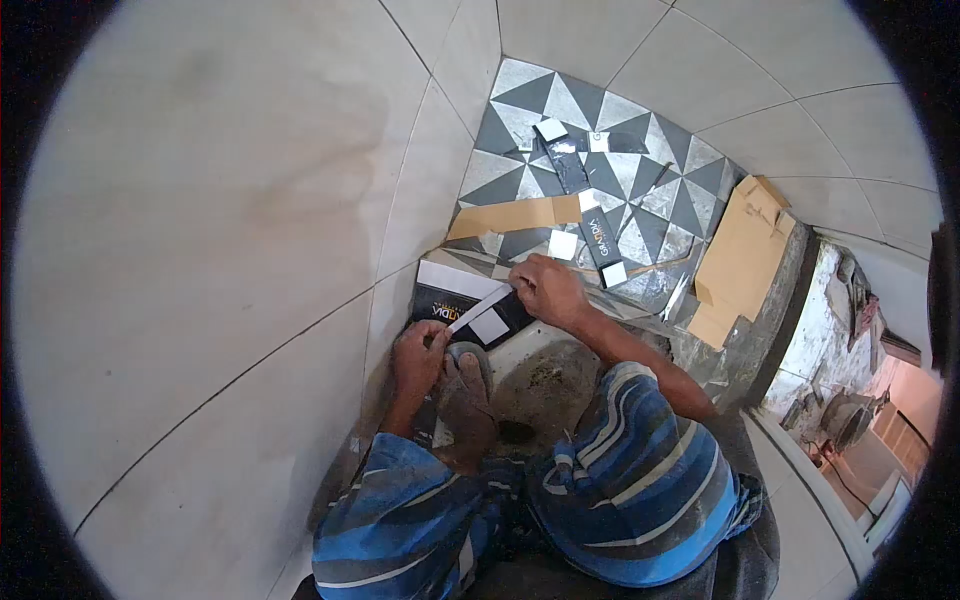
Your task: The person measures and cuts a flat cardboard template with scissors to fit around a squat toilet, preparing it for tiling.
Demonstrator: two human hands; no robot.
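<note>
A narrow white strip [480, 309] stretches at a slant between my two hands. My left hand [420, 350] pinches its lower end, and my right hand [548, 290] has closed fingers at the upper end. Beneath the strip lies a piece of black printed cardboard [440, 305] with white edges and a white square patch. It rests against the left wall, just in front of my foot [465, 395]. What the strip is made of cannot be told.
Beyond my hands, the grey-and-white patterned floor [640, 225] carries black cardboard pieces [598, 235], a brown cardboard strip [520, 215] and small white scraps. A larger brown cardboard sheet [745, 260] lies at the right. Tiled walls [250, 200] enclose the left and back.
</note>
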